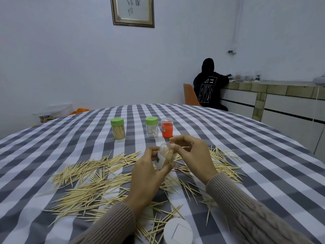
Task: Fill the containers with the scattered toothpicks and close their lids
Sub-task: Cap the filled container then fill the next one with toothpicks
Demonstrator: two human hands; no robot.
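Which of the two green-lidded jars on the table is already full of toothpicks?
The left green-lidded jar: it is packed with upright toothpicks. The right green-lidded jar, beside the orange jar, is nearly empty, with only a few sticks inside.

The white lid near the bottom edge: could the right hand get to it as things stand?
Probably, but not right away. The right hand is feeding toothpicks into the clear container held by the left hand. Only loose toothpicks surround the white lid.

three lidded containers (pixel 152 127) stand in a row at 12 o'clock on the table (pixel 246 155). toothpicks (pixel 91 176) lie scattered from 9 to 3 o'clock before them. a loose lid (pixel 178 230) rests at 6 o'clock.
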